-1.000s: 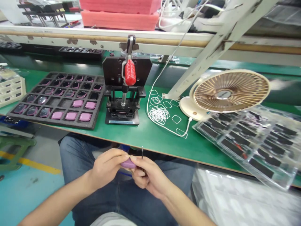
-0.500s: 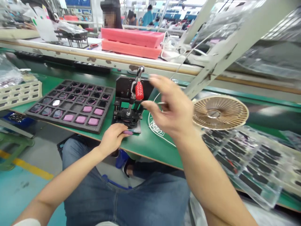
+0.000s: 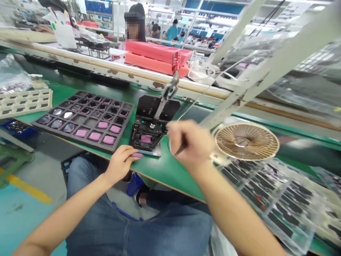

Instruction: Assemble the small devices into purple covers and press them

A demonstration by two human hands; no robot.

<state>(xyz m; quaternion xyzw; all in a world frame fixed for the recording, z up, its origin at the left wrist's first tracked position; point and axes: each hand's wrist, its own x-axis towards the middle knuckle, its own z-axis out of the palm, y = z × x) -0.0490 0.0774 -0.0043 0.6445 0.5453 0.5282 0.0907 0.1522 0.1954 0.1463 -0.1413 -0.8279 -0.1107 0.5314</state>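
By the black lever press (image 3: pixel 145 137), my left hand (image 3: pixel 120 164) pinched a flat purple piece (image 3: pixel 137 155); my blurred right hand (image 3: pixel 190 144) gripped a thin dark tool (image 3: pixel 181 149).

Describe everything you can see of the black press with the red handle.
The black press is a small bench tool, seemingly dark metal, upright on the green table beside the black tray. Its lever is swung up, the red handle high above the back plate. A pink part lies in its open nest. The left hand holds a pink piece at its front edge; the blurred right hand, holding a thin tool, is close beside it.
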